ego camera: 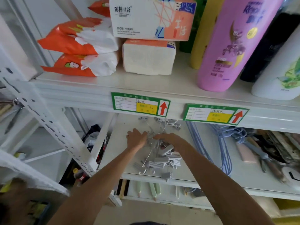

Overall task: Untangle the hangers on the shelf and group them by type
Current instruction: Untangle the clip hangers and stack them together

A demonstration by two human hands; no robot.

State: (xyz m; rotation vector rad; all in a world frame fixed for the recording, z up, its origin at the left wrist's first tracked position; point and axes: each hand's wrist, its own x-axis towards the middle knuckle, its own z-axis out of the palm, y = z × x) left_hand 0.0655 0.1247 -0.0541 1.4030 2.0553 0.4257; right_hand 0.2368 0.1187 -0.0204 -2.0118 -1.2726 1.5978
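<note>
Untangling: barely begun, I judge; the grey clip hangers [162, 159] lie in one knotted heap, wire hooks crossing.
Where: mid shelf [211, 179], a few clips at its front edge.
Left hand [136, 138]: fingers spread flat on the heap's left side.
Right hand [167, 138]: fingers dip into the heap; whether they grip cannot be told.
Done: blue hangers [225, 143] lie together, right of the heap.
To do: free the clips and sort the blurred mixed hangers [267, 159] at far right.

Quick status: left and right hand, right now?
Left hand: open, fingers spread at the grey clip hangers.
Right hand: fingers dip into the same pile; grip cannot be told.
</note>
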